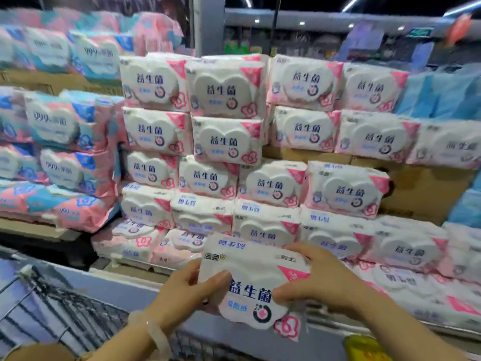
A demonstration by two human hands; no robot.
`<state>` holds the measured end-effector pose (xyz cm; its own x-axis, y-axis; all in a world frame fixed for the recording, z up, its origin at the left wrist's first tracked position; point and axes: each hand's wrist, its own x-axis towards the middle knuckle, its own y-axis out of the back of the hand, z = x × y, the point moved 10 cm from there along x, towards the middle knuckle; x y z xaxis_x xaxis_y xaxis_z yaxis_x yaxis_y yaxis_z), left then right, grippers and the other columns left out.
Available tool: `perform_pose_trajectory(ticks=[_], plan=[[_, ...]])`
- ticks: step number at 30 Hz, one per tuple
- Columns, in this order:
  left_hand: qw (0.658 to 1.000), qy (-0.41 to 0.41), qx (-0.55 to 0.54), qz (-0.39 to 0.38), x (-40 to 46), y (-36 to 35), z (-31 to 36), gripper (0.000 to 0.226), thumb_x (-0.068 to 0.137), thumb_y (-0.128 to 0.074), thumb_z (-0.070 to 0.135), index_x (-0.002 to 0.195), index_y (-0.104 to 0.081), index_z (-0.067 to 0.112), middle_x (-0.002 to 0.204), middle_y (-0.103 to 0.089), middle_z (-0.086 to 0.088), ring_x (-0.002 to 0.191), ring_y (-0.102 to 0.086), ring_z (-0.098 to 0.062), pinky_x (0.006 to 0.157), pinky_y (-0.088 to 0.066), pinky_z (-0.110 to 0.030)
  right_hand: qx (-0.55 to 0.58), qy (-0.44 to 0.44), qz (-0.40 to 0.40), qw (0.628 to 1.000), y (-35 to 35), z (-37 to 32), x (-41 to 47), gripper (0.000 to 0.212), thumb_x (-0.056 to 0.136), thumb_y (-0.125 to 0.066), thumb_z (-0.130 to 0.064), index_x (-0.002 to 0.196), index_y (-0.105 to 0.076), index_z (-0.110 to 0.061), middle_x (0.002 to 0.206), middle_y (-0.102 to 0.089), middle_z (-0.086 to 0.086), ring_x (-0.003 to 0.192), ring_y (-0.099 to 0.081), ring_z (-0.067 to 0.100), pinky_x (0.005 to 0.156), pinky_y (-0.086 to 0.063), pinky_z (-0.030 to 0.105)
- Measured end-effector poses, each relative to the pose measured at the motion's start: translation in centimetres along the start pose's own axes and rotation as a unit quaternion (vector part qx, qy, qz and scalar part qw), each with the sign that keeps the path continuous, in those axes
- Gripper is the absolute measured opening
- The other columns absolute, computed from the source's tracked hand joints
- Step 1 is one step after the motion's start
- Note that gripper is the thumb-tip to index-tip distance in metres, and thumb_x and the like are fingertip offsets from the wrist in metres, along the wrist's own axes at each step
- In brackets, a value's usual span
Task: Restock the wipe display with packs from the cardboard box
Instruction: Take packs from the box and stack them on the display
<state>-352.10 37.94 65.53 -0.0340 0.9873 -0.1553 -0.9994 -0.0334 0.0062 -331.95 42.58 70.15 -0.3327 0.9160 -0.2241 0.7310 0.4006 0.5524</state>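
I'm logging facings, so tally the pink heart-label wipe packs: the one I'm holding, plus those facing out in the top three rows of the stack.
held pack, gripped by left hand and right hand: 1
top-row packs: 4
second-row packs: 5
third-row packs: 4
Total: 14

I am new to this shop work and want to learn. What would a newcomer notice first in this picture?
First, the wall of pink-and-white wipe packs stacked in rows across the middle of the display. Next, low in the centre, one matching wipe pack gripped by the left hand and the right hand. To the left stand blue-and-pink wipe packs, and a wire shopping cart sits at lower left.
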Motion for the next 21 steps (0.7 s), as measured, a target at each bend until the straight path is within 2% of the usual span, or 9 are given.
perform_pose_trajectory(ticks=[2,4,7,10,13,15,16,19,21], plan=[[0.998,-0.049,0.025,0.015,1.5,-1.8,4.0,0.016,0.074,-0.08,0.028,0.077,-0.067,0.018,0.071,-0.074,-0.002,0.057,-0.067,-0.007,0.049,-0.05,-0.015,-0.008,0.026,0.025,0.999,4.2,-1.8,0.5,0.067,0.046,-0.091,-0.023,0.106,-0.061,-0.029,0.097,-0.071,-0.007,0.088,-0.069,0.01,0.084,-0.058,0.034],[0.992,-0.097,0.08,0.026,3.4,-3.6,7.7,0.017,0.084,-0.067,0.031,0.068,-0.065,0.025,0.067,-0.073,0.009,0.065,-0.069,-0.001,0.057,-0.048,-0.012,-0.012,0.054,0.048,0.997,8.2,-3.5,1.3,0.06,0.048,-0.092,-0.019,0.1,-0.063,-0.028,0.096,-0.072,-0.005,0.087,-0.069,0.011,0.082,-0.058,0.035],[0.977,-0.16,0.133,0.05,6.4,-6.2,13.0,0.019,0.086,-0.062,0.036,0.067,-0.066,0.033,0.067,-0.071,0.021,0.063,-0.064,0.012,0.059,-0.046,-0.012,-0.007,0.109,0.07,0.992,14.1,-6.3,2.7,0.05,0.053,-0.09,-0.01,0.091,-0.064,-0.029,0.092,-0.071,-0.01,0.075,-0.068,0.001,0.067,-0.057,0.018],[0.961,-0.211,0.164,0.074,9.5,-8.6,17.5,0.008,0.089,-0.058,0.036,0.081,-0.061,0.036,0.074,-0.068,0.025,0.068,-0.063,0.016,0.058,-0.044,-0.002,-0.014,0.147,0.087,0.985,19.2,-8.5,4.8,0.05,0.052,-0.09,-0.009,0.094,-0.068,-0.026,0.088,-0.074,-0.007,0.076,-0.071,0.007,0.069,-0.059,0.026],[0.941,-0.241,0.213,0.103,12.5,-10.3,20.7,0.01,0.091,-0.053,0.039,0.093,-0.06,0.032,0.087,-0.07,0.016,0.084,-0.066,-0.003,0.07,-0.05,-0.01,-0.013,0.181,0.11,0.977,23.2,-10.1,7.3,0.045,0.052,-0.089,-0.007,0.084,-0.066,-0.028,0.08,-0.072,-0.007,0.068,-0.069,0.006,0.061,-0.058,0.029],[0.931,-0.248,0.221,0.149,14.0,-10.4,22.3,0.019,0.09,-0.054,0.043,0.104,-0.056,0.03,0.099,-0.069,0.007,0.092,-0.065,-0.014,0.081,-0.052,-0.028,-0.006,0.199,0.123,0.972,24.9,-10.9,8.8,0.047,0.052,-0.089,-0.005,0.088,-0.065,-0.026,0.084,-0.07,-0.004,0.072,-0.067,0.012,0.062,-0.056,0.031],[0.927,-0.246,0.223,0.175,14.6,-10.4,22.8,0.024,0.09,-0.055,0.043,0.107,-0.053,0.027,0.1,-0.066,0.003,0.092,-0.063,-0.018,0.08,-0.05,-0.03,-0.002,0.204,0.126,0.971,25.5,-11.0,9.7,0.049,0.053,-0.089,-0.006,0.091,-0.065,-0.024,0.086,-0.068,-0.005,0.073,-0.065,0.011,0.061,-0.055,0.029],[0.9,-0.233,0.251,0.269,15.4,-10.0,23.5,0.04,0.09,-0.058,0.035,0.123,-0.045,0.014,0.109,-0.059,-0.008,0.102,-0.058,-0.028,0.075,-0.038,-0.026,-0.048,0.202,0.147,0.967,25.8,-10.9,12.7,0.07,0.054,-0.091,-0.017,0.116,-0.059,-0.018,0.104,-0.061,-0.004,0.092,-0.06,0.015,0.077,-0.05,0.028],[0.871,-0.244,0.304,0.297,15.9,-10.4,22.9,0.056,0.088,-0.063,0.023,0.136,-0.036,0.016,0.13,-0.053,-0.008,0.119,-0.051,-0.026,0.086,-0.039,-0.028,-0.096,0.2,0.157,0.962,24.8,-10.5,14.2,0.085,0.055,-0.09,-0.028,0.13,-0.051,-0.019,0.12,-0.05,0.0,0.102,-0.049,0.013,0.085,-0.042,0.026]])
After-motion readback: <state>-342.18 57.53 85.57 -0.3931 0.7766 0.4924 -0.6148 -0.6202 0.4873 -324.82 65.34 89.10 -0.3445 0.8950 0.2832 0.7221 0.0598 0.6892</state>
